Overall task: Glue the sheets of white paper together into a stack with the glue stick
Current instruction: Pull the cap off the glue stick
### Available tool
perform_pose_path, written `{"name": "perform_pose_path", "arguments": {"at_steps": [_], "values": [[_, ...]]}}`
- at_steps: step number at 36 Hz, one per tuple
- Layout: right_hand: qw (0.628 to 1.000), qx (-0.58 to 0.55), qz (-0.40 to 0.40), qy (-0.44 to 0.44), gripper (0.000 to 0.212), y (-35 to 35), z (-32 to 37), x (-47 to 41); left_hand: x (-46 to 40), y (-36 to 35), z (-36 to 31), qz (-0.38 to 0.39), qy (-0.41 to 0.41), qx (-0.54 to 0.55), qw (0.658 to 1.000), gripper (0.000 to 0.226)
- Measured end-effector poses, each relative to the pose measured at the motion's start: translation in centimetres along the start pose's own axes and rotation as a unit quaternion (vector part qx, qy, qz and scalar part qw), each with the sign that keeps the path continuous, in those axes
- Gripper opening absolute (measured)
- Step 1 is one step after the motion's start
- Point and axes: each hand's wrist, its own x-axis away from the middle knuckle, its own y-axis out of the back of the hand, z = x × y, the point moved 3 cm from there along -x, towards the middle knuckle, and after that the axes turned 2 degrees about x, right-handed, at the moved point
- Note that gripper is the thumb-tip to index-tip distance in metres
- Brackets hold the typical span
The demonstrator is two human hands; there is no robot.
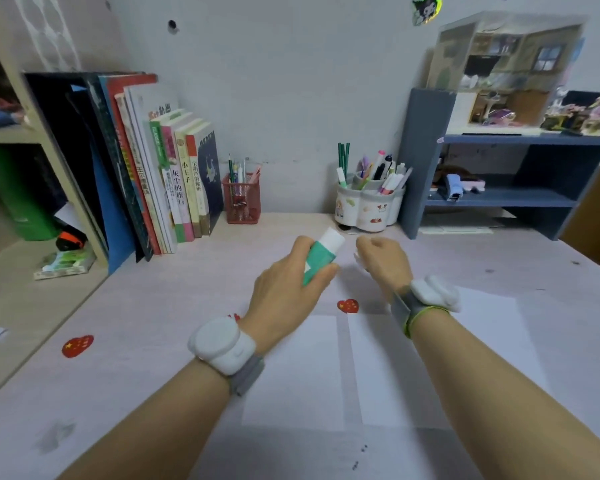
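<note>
Sheets of white paper lie flat on the desk [153, 306]: two can be counted with certainty, a left sheet [291, 372] and a right sheet [388, 368], side by side with a narrow strip of desk between them; whether more paper lies under the right forearm cannot be told. One glue stick [321, 256], a cylinder with a green body and a white end, is gripped in the left hand [288, 289], fingers and thumb curled round its body, white end pointing up and away. It is held above the desk, beyond the far edge of the sheets. The right hand [385, 261] hovers just beside the stick with fingers curled; something small and white shows at its fingertips, too blurred to name, so whether it holds anything cannot be told. Each wrist carries one white, rounded device on a grey strap.

Three red heart stickers [347, 305] are visible on the pale, wood-grain desk. Two holders stand at the back: a red mesh cup [241, 202] with several pencils, and a white lobed pot [368, 206] crowded with pens and markers. Books [174, 181] stand in a row at the left, leaning. A blue shelf [499, 199] at the right bears a miniature house model [503, 74].
</note>
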Motion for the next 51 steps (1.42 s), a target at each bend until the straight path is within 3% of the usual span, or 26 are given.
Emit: {"name": "perform_pose_path", "arguments": {"at_steps": [3,5,14,21,27,31,36,41,45,51], "values": [[0.998,0.038,0.026,0.035,0.027,-0.6,0.1,-0.3,-0.1,-0.1,0.6,0.05,0.024,0.152,0.987,0.018],[0.995,0.071,0.037,0.057,0.023,-0.7,0.2,-0.8,-0.3,-0.1,1.0,0.061,0.025,0.191,0.979,0.018],[0.974,0.179,0.064,0.125,0.038,-3.6,1.1,-3.3,-1.2,-0.2,4.2,0.04,0.05,0.248,0.967,0.021],[0.965,0.224,0.086,0.104,0.041,-6.0,-0.8,-4.0,-1.4,0.3,5.5,0.02,0.08,0.277,0.957,0.023],[0.954,0.265,0.094,0.101,0.064,-5.6,-0.5,-3.3,-1.6,0.5,5.7,-0.005,0.105,0.312,0.944,0.017],[0.975,0.155,0.052,0.153,0.053,-4.6,1.0,-1.0,-2.0,0.3,5.4,-0.048,0.155,0.369,0.915,0.013],[0.975,-0.018,0.143,0.17,0.056,-2.8,2.5,3.9,-2.2,0.0,4.3,-0.103,0.237,0.485,0.836,0.007],[0.955,-0.092,0.209,0.192,0.063,-1.5,2.8,8.6,-1.5,0.2,3.1,-0.123,0.264,0.539,0.791,0.016],[0.968,-0.084,0.135,0.196,0.056,-1.4,2.2,10.7,-0.3,-0.5,2.1,-0.115,0.281,0.556,0.774,0.01],[0.981,-0.098,0.021,0.166,0.028,-1.1,2.0,11.9,0.7,-1.2,0.8,-0.104,0.28,0.561,0.772,0.01]]}}
